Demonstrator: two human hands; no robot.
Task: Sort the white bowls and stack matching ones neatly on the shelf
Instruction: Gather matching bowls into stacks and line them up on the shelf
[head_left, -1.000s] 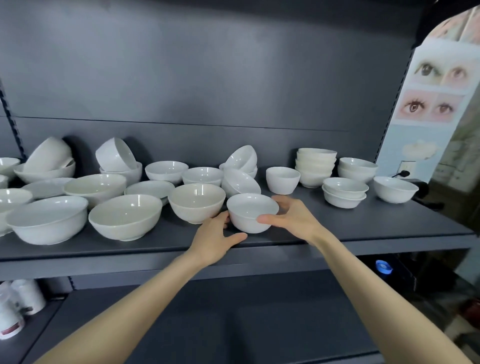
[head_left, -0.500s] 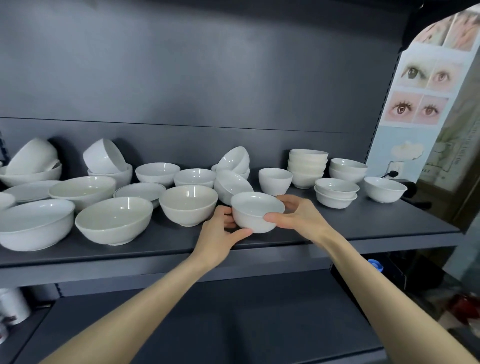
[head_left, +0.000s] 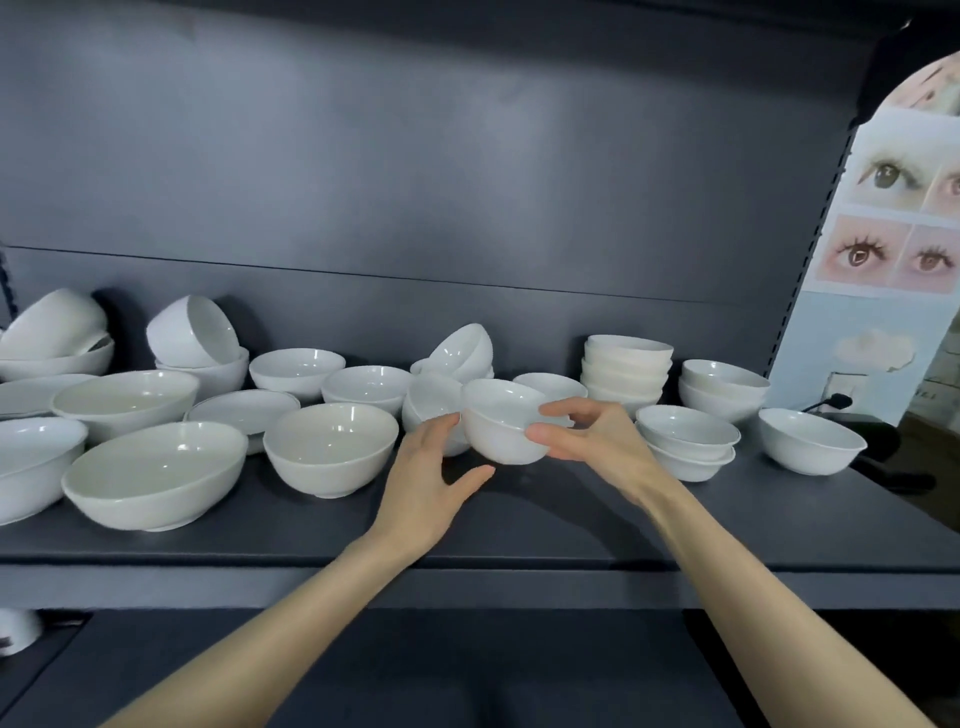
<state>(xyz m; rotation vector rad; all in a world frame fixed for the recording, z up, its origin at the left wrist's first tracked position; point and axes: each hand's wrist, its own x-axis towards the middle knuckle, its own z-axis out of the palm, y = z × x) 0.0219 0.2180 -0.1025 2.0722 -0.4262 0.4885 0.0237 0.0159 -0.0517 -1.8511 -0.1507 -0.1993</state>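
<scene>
The small bowl (head_left: 501, 426) hangs just above the shelf (head_left: 571, 525), in front of the loose middle bowls. I have my right hand (head_left: 597, 441) pinching its rim, thumb on the near wall, fingers over the edge. My left hand (head_left: 426, 473) lies open against the other side, I judge to steady it level for the stacked pair (head_left: 685, 436) just right, seemingly a match.

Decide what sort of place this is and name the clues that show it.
Probably a shop or stockroom: a dark metal display shelf, many white bowls set out and part-stacked on it, and a poster of close-up eyes beside it.
</scene>
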